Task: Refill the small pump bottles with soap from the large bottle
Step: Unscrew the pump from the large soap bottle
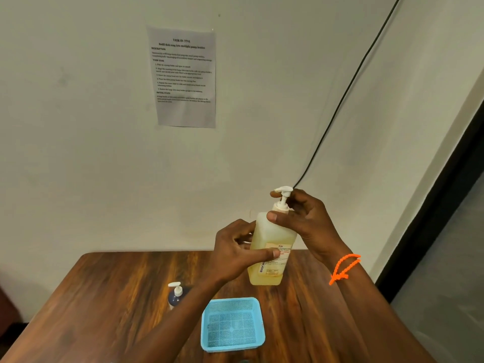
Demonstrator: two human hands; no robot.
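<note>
A large square bottle (264,271) of yellow soap with a white pump top (282,196) is held up above the far edge of the wooden table (110,292). My left hand (235,254) grips its body, thumb across the label. My right hand (305,221) curls round the white pump collar and neck. A small dark-blue pump bottle (176,294) with a white pump stands on the table to the left, partly hidden behind my left forearm.
A light-blue mesh basket (232,324) sits on the table near the front, with nothing in it. A printed task sheet (184,77) hangs on the wall. A black cable (348,90) runs down the wall behind the bottle.
</note>
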